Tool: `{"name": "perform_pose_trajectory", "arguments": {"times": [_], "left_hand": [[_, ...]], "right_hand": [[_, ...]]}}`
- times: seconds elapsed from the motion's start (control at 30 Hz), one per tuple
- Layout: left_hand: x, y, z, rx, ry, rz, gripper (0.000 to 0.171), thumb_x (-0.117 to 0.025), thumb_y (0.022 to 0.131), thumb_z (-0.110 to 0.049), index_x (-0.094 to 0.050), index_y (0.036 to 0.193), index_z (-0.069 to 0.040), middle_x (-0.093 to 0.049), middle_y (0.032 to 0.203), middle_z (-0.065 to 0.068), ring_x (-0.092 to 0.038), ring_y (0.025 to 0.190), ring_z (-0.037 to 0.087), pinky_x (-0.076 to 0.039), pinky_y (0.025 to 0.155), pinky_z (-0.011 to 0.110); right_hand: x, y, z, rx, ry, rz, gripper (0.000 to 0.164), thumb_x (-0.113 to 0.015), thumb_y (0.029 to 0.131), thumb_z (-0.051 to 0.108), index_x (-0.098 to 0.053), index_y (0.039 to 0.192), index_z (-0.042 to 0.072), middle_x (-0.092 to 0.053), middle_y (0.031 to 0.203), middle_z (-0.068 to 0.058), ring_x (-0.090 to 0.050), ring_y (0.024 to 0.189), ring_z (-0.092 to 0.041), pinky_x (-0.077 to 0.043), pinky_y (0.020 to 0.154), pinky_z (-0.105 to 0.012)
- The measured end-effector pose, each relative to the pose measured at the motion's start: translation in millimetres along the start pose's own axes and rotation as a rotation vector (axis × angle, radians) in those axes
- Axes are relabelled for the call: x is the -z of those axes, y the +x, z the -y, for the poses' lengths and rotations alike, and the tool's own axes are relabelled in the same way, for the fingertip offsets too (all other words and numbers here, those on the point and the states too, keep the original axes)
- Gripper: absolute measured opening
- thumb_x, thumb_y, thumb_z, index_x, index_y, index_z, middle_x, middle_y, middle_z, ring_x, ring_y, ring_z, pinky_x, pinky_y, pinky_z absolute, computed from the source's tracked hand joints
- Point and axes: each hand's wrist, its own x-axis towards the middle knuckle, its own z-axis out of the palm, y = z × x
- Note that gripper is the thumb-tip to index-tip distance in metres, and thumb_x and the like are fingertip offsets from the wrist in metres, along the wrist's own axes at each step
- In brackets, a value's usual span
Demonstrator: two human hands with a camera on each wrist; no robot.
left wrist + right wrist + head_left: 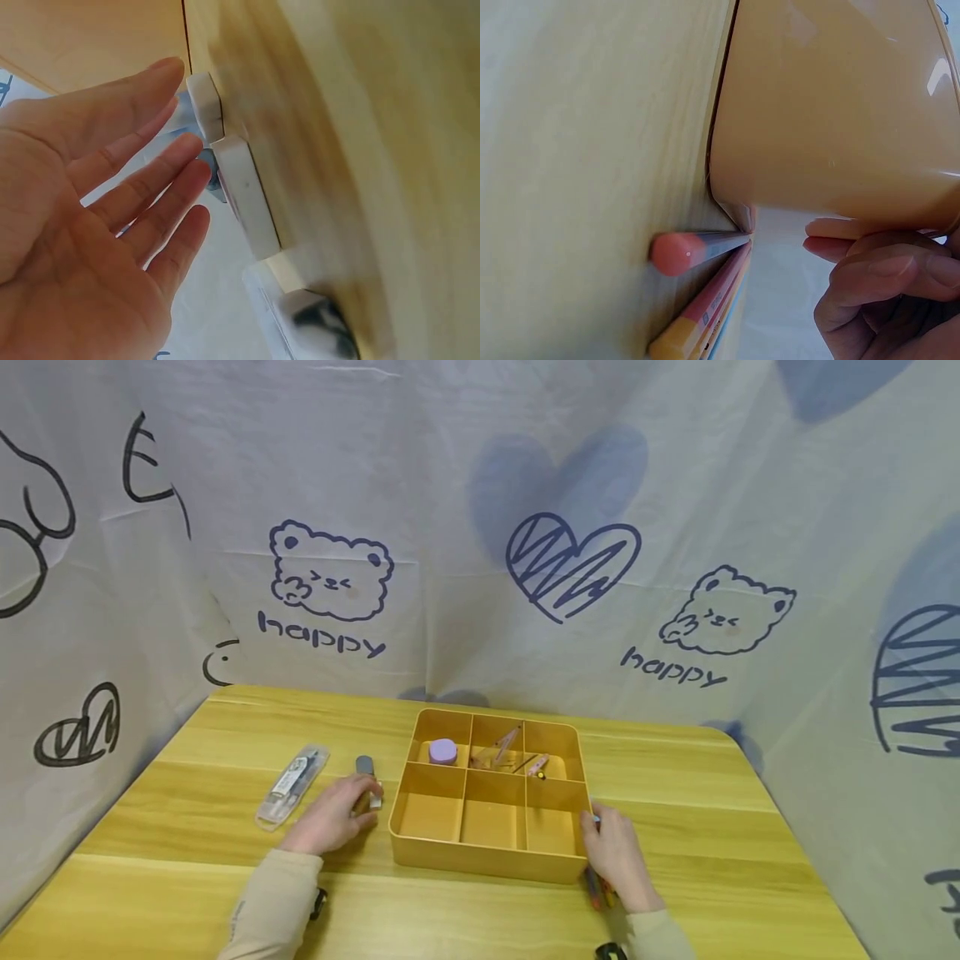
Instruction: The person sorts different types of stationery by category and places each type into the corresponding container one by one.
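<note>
A yellow box (491, 860) with several compartments stands in the middle of the table. My right hand (617, 852) holds its right wall, thumb at the rim; in the right wrist view the other fingers (870, 274) curl against the outside. Left of the box, my left hand (335, 817) hovers with relaxed, spread fingers beside a small white block (377, 795) and a grey-ended piece (364, 765). Two white blocks, one a longer white block (246, 199), show near its fingertips in the left wrist view. That palm is bare.
A clear pencil case (292, 785) lies at the left. The box's back row holds a lilac rounded item (442, 752), clear set squares (498, 753) and a small pink item (537, 766). Several pens, one a red-ended pen (679, 253), lie by the box's right side.
</note>
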Motion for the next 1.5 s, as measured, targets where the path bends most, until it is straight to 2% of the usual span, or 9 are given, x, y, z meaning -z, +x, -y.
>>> {"name": "perform_pose_trajectory", "arguments": {"times": [0.07, 0.3, 0.53, 0.63, 0.83, 0.93, 1.3, 1.5], "left_hand": [[-0.8, -0.6, -0.2, -0.004, 0.010, 0.004, 0.024, -0.074, 0.085, -0.001, -0.067, 0.108, -0.003, -0.066, 0.126, 0.022, -0.061, 0.119, 0.044, -0.046, 0.106, 0.060], [-1.5, -2.1, -2.0, -0.002, 0.009, 0.002, 0.022, -0.074, 0.085, 0.000, -0.066, 0.105, -0.006, -0.065, 0.129, 0.022, -0.058, 0.123, 0.045, -0.044, 0.108, 0.060], [-0.7, -1.8, -4.5, 0.030, -0.010, 0.007, 0.018, -0.079, 0.080, -0.001, -0.069, 0.094, -0.008, -0.066, 0.129, 0.021, -0.058, 0.123, 0.045, -0.044, 0.109, 0.060], [-0.3, -1.0, -6.2, 0.041, -0.012, 0.008, 0.018, -0.082, 0.077, -0.001, -0.070, 0.088, -0.008, -0.069, 0.122, 0.018, -0.061, 0.119, 0.042, -0.046, 0.107, 0.059], [-1.8, 0.4, -6.5, 0.074, -0.010, 0.003, 0.021, -0.083, 0.073, 0.004, -0.070, 0.080, -0.010, -0.072, 0.108, 0.011, -0.065, 0.109, 0.035, -0.052, 0.100, 0.054], [-2.4, 0.6, -5.7, 0.081, -0.015, -0.003, 0.022, -0.083, 0.072, 0.005, -0.069, 0.078, -0.011, -0.072, 0.104, 0.009, -0.066, 0.104, 0.030, -0.054, 0.096, 0.051], [-1.1, 0.7, -5.8, 0.106, -0.056, -0.019, 0.019, -0.082, 0.073, 0.003, -0.071, 0.082, -0.009, -0.070, 0.095, 0.007, -0.060, 0.084, 0.020, -0.052, 0.077, 0.036], [1.4, 1.7, -7.7, 0.112, -0.080, -0.070, 0.021, -0.082, 0.076, -0.001, -0.072, 0.094, -0.002, -0.070, 0.095, 0.010, -0.060, 0.083, 0.021, -0.052, 0.074, 0.034]], "right_hand": [[0.0, 0.1, 0.3, 0.000, 0.004, 0.002, 0.031, -0.044, 0.103, 0.006, -0.067, 0.117, -0.009, -0.056, 0.061, -0.006, -0.046, 0.050, -0.012, -0.040, 0.046, -0.024], [0.1, 0.5, 1.6, 0.006, 0.003, -0.002, 0.030, -0.045, 0.102, 0.006, -0.067, 0.116, -0.009, -0.056, 0.061, -0.006, -0.047, 0.051, -0.013, -0.039, 0.046, -0.024], [-0.1, 0.4, 1.2, -0.002, 0.009, 0.007, 0.031, -0.044, 0.103, 0.007, -0.066, 0.118, -0.009, -0.053, 0.058, -0.004, -0.043, 0.048, -0.012, -0.036, 0.043, -0.023], [-0.2, 0.4, 0.6, -0.003, 0.013, 0.009, 0.029, -0.045, 0.103, 0.007, -0.067, 0.115, -0.008, -0.051, 0.057, -0.003, -0.043, 0.048, -0.012, -0.036, 0.043, -0.023], [0.1, -0.3, 0.7, -0.002, 0.038, 0.027, 0.032, -0.044, 0.104, 0.006, -0.065, 0.122, -0.009, -0.045, 0.054, -0.001, -0.037, 0.045, -0.011, -0.032, 0.041, -0.021], [0.4, -0.1, 1.1, -0.005, 0.036, 0.026, 0.031, -0.044, 0.103, 0.006, -0.065, 0.119, -0.009, -0.044, 0.055, 0.000, -0.037, 0.045, -0.011, -0.032, 0.041, -0.021], [1.0, 0.5, 1.3, -0.010, 0.014, 0.007, 0.028, -0.045, 0.103, 0.007, -0.068, 0.110, -0.007, -0.046, 0.057, -0.001, -0.041, 0.048, -0.012, -0.035, 0.043, -0.023], [0.8, 0.4, 1.7, -0.014, 0.008, -0.001, 0.026, -0.045, 0.102, 0.007, -0.068, 0.105, -0.005, -0.045, 0.056, 0.000, -0.041, 0.048, -0.012, -0.034, 0.043, -0.023]]}}
